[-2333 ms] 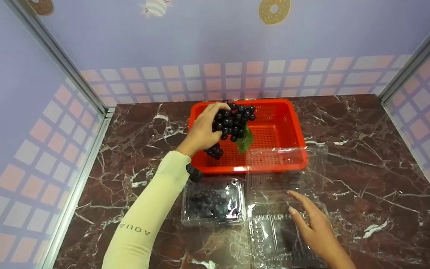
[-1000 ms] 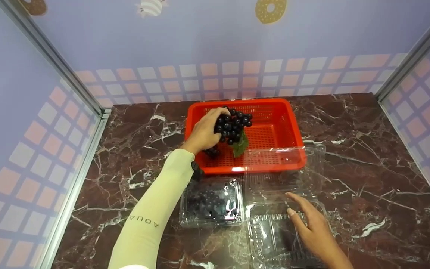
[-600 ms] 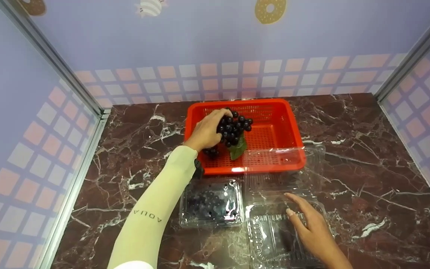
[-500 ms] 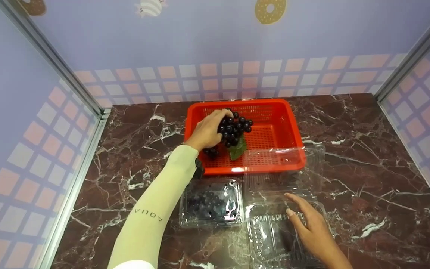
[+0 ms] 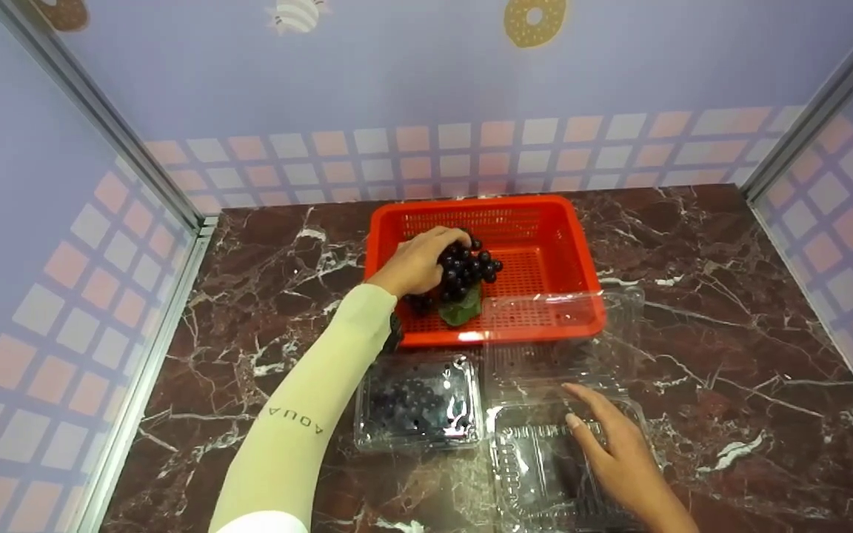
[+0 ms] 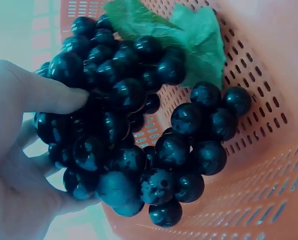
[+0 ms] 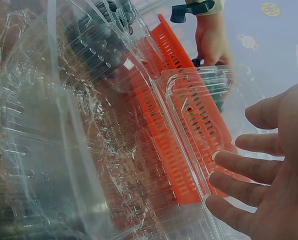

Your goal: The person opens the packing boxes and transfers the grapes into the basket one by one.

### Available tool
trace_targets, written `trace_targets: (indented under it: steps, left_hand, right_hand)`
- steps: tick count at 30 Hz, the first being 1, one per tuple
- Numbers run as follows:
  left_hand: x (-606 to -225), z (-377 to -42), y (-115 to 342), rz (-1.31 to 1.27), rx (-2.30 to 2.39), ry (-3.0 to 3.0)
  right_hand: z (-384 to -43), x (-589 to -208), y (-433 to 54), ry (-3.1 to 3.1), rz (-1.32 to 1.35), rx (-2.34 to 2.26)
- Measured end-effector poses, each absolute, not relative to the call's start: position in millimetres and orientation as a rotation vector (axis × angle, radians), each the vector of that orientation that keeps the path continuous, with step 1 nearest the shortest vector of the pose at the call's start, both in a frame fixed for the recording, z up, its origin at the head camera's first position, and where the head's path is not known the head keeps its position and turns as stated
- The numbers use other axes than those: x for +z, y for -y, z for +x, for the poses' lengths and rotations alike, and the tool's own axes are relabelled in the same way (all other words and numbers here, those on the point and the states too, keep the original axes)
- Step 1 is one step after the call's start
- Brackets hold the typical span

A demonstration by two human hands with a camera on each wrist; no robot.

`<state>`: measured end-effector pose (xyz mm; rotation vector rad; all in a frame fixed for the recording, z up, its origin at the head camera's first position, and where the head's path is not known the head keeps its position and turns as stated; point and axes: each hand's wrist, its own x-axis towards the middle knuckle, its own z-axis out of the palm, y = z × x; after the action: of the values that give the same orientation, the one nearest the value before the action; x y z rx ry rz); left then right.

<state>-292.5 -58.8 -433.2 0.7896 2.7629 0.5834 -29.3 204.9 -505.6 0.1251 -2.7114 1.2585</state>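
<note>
My left hand (image 5: 419,263) grips a bunch of dark grapes (image 5: 462,270) inside the red plastic basket (image 5: 534,333). In the left wrist view the thumb and fingers curl round the grapes (image 6: 128,95), and a green leaf (image 6: 201,47) hangs from the bunch. More dark grapes (image 5: 420,301) lie below that hand at the basket's left side. My right hand (image 5: 623,459) stays over an open clear plastic clamshell box (image 5: 537,474), its fingers extended. The raised lid (image 5: 567,355) of this box overlaps the basket's front right corner.
A closed clear box (image 5: 420,403) with dark grapes in it stands in front of the basket, left of the open one. Everything rests on a dark red marbled tabletop (image 5: 730,311). Patterned panels (image 5: 426,81) enclose the back and both sides.
The left hand has lowered the bunch a little into the basket and toward me. The leaf has swung down and left. The right hand has hardly moved.
</note>
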Motion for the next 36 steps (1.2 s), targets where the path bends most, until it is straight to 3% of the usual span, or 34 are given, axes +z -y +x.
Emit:
trace_targets:
  steps: [36]
  left_hand:
    - [-420,-276,61,0.934,0.681,-2.788]
  right_hand:
    - [-31,-505,-193,2.695,0.176,1.296]
